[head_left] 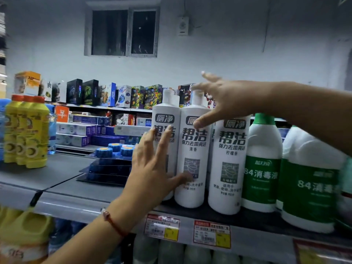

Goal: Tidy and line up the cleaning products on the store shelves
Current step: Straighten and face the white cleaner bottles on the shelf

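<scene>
The left hand [152, 168], fingers straight, presses flat against white bottles [192, 159] labelled 帮洁. The right hand [224, 100], also spread open, touches their tops. Beside them stand green 84消毒液 jugs [263, 164].

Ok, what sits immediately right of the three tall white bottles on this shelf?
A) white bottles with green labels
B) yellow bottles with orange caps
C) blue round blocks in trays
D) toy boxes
A: the green-labelled white bottles stand just right of the tall white bottles, on the same shelf.
</scene>
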Demonstrator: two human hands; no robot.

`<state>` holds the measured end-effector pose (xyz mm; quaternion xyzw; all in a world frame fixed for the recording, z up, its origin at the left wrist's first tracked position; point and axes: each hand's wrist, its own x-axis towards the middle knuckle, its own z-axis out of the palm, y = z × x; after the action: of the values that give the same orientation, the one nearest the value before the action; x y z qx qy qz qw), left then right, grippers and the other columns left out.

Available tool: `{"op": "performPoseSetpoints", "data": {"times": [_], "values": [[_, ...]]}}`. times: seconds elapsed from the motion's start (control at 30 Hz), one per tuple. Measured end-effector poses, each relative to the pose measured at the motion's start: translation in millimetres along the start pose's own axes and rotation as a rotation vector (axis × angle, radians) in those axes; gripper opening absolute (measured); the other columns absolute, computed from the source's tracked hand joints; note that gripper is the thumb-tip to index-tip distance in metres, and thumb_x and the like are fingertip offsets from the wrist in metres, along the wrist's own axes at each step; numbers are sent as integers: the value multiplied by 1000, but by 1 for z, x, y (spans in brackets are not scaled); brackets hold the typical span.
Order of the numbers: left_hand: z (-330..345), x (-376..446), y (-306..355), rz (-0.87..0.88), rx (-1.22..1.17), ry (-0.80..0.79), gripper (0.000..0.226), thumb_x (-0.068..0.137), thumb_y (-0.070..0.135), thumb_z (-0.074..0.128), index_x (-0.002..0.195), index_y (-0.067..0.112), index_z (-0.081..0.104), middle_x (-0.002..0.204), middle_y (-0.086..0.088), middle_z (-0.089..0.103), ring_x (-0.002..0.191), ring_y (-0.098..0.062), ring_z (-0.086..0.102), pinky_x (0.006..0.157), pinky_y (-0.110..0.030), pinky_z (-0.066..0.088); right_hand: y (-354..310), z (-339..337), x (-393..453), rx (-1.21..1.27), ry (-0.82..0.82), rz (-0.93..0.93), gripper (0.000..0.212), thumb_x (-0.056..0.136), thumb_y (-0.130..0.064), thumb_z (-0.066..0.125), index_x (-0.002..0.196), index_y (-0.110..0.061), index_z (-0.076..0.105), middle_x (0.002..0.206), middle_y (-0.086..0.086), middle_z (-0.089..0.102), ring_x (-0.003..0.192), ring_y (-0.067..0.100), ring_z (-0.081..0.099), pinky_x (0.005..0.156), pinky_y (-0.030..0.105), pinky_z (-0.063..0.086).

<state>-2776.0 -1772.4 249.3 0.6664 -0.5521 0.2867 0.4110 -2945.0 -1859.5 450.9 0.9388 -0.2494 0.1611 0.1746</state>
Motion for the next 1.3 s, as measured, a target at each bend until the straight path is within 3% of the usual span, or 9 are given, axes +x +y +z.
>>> {"op": "performPoseSetpoints", "data": {"times": [0.13, 0.23, 0.47, 0.63, 0.8, 0.9, 1.03, 1.13, 1.3], "values": [[0, 16, 5, 199, 290, -86, 128, 62, 87, 60, 148, 51, -28, 162, -3, -32, 146, -31, -35, 111, -55, -24, 26, -4, -9, -46, -77, 151, 141, 43, -70, 79, 160, -24, 13, 164, 6, 24, 147, 28, 32, 120, 44, 30], [5, 15, 1, 229, 329, -133, 124, 64, 86, 52, 150, 46, -28, 163, -1, -31, 145, -31, -37, 112, -59, -20, 39, 9, -11, 81, -87, 132, 115, 54, -50, 92, 150, -25, 35, 139, 4, 52, 118, 25, 57, 104, 41, 48], [5, 14, 1, 263, 325, -124, 117, 66, 86, 43, 157, 40, -14, 168, -2, -12, 151, -34, -23, 112, -62, -6, 55, 20, -13, 297, 8, 36, 89, 60, -36, 94, 135, -33, 47, 119, -2, 51, 93, 11, 62, 75, 27, 50], [3, 11, 4, 256, 326, -130, 118, 66, 85, 47, 158, 37, -9, 168, -5, -6, 152, -36, -19, 112, -61, -4, 59, 31, -22, 364, 36, 39, 81, 65, -40, 91, 133, -35, 46, 131, 2, 43, 108, 22, 58, 93, 32, 50], [2, 11, 6, 239, 338, -138, 118, 68, 85, 47, 160, 34, -5, 168, -7, -3, 152, -39, -17, 112, -64, 2, 49, 35, -32, 364, 64, 57, 72, 75, -31, 86, 134, -30, 46, 125, 2, 46, 89, 7, 59, 65, 13, 44], [-2, 11, 8, 244, 367, -152, 118, 68, 86, 48, 160, 32, -3, 168, -8, -1, 152, -44, -11, 113, -64, 5, 41, 33, -39, 263, 48, 81, 78, 81, -36, 80, 148, -29, 39, 141, 5, 45, 102, 13, 59, 82, 22, 49], [-16, 15, 23, 250, 420, -156, 106, 77, 77, 57, 160, 28, 14, 166, -8, 10, 151, -44, 13, 116, -60, 14, 26, 32, -68, 108, -4, 153, 98, 85, -53, 71, 159, -34, 11, 168, 2, 3, 146, 27, 34, 118, 37, 30], [-34, 20, 49, 273, 389, -165, 89, 84, 65, 62, 157, 24, 29, 163, -8, 27, 150, -35, 26, 120, -54, 23, 9, 37, -106, 48, -70, 165, 102, 87, -55, 67, 159, -34, -1, 168, -4, -5, 153, 19, 15, 124, 40, 21], [-48, 32, 91, 324, 334, -247, 81, 93, 65, 47, 158, 28, 17, 156, -1, 37, 144, -23, 34, 117, -42, 30, -1, 42, -145, 34, -142, 257, 100, 88, -54, 66, 160, -31, 0, 168, -5, 4, 154, 14, 10, 123, 32, 13]]}}
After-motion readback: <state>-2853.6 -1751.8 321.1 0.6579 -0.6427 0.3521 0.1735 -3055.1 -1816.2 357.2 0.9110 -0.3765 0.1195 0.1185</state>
